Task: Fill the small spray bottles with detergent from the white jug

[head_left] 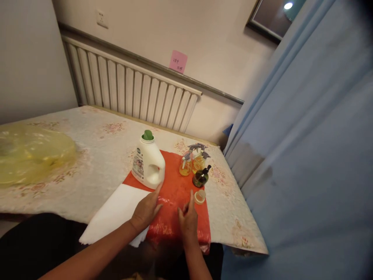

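My left hand [147, 209] is open, its fingers stretched toward the base of a white jug [157, 165] with a handle and a green spout; whether they touch, I cannot tell. Over the red plastic sheet [171, 210], my right hand [188, 219] is also open, nearest to a pale round cap [199, 197]. Behind the cap stands a dark green pump bottle [200, 179]. Farther back are a spray bottle [185, 168] with yellow liquid and more spray bottles [199, 163] close beside it. A white cloth [116, 214] lies under my left forearm.
A crumpled yellow plastic bag [35, 155] lies at the left on the flowered tablecloth [96, 155]. Along the back runs a white radiator [131, 87], with a pink note [178, 61] on the wall above. A blue curtain [300, 155] hangs down the right side.
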Motion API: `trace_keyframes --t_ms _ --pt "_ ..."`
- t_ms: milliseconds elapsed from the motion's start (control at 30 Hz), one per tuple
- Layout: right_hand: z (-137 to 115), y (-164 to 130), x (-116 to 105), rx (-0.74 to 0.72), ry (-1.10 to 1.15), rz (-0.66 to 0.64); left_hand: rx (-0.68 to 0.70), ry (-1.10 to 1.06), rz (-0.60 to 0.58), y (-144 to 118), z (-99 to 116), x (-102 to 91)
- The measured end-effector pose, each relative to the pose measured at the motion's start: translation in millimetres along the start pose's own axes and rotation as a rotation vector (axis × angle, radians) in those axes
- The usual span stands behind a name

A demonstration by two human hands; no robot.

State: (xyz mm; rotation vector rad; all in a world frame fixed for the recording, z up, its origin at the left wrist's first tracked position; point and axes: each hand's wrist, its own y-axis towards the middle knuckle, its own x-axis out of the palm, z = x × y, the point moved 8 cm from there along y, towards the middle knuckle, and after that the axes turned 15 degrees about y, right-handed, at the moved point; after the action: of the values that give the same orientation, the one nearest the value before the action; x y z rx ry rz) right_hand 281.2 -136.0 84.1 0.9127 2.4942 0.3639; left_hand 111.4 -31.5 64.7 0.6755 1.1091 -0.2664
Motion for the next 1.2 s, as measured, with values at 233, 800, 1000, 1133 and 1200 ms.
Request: trace_keyframes --t_ms 233,800,1000,1133,1200 --pt "14 0 34 0.086 -0.26 -0.212 -0.068 0.149 -0.29 -2 -6 19.7" --pt "47 -10 51 0.097 -0.299 -0.279 -0.03 0.248 -0.432 -6 -12 45.6" --pt "46 -10 49 0.099 -0.273 -0.241 -0.045 0.257 -0.448 -5 -13 45.1" --pt "47 -10 49 0.09 -0.267 -0.234 -0.044 0.256 -0.449 -5 -14 46.6" --pt "49 -11 50 0.095 -0.278 -0.236 -0.046 0.254 -0.444 -5 -15 48.2"
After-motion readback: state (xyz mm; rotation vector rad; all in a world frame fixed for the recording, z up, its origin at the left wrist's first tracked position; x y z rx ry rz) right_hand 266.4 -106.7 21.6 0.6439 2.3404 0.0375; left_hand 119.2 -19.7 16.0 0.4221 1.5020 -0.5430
